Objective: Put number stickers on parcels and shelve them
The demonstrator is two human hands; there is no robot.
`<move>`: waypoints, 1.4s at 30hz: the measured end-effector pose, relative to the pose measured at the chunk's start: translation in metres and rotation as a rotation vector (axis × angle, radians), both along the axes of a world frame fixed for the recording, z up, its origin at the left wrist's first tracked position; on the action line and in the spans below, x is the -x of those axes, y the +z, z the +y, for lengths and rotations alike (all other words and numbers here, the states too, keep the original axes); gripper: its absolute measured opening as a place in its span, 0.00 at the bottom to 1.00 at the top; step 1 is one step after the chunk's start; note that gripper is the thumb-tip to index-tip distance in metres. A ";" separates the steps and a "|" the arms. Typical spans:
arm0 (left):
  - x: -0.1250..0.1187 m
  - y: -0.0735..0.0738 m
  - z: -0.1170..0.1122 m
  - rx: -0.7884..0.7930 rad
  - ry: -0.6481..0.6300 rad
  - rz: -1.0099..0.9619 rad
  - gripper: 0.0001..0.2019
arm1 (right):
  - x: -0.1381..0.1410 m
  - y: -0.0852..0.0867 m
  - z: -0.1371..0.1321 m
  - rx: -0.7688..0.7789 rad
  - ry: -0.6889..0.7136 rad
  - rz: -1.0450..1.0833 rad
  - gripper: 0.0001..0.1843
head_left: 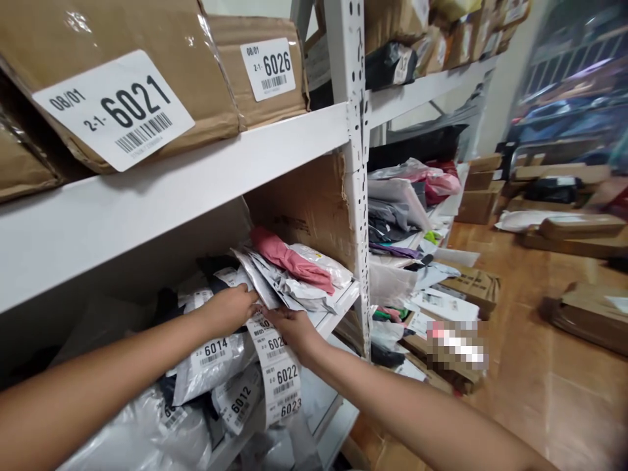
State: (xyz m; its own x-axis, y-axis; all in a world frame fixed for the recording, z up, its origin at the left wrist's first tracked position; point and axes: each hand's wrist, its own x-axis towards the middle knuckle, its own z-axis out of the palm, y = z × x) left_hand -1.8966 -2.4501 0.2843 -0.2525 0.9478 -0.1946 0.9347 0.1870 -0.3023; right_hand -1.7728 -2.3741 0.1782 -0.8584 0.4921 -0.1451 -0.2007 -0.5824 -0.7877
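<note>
Both my arms reach into the middle shelf of a white metal rack (210, 171). My left hand (230, 309) presses on a stack of grey plastic mailer bags (275, 286), fingers curled over their near edge. My right hand (293, 328) grips the same stack from below and the right, next to a strip of white number labels (280, 374) reading 6022 and 6023. A pink parcel (289, 258) lies on top of the bags further back. A bag labelled 6014 (212, 361) sits just below my left wrist.
Cardboard boxes labelled 6021 (118, 78) and 6026 (260, 65) stand on the shelf above. A perforated upright post (360, 216) divides this bay from another bay full of soft parcels (407, 196). Flat cartons (473, 284) and boxes (579, 232) lie on the wooden floor to the right.
</note>
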 end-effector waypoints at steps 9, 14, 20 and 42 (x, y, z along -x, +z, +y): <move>-0.015 -0.006 -0.005 -0.013 0.122 0.090 0.21 | -0.028 -0.008 -0.002 0.031 0.201 -0.021 0.29; -0.012 -0.001 -0.012 -0.408 0.073 0.153 0.24 | -0.050 -0.027 -0.004 -0.224 0.138 0.117 0.30; -0.002 0.020 -0.011 -0.087 -0.488 -0.362 0.15 | -0.046 -0.017 -0.002 -0.281 0.194 0.361 0.23; 0.009 0.025 0.011 -0.022 0.015 -0.556 0.22 | 0.016 -0.008 0.001 -0.338 -0.220 0.115 0.19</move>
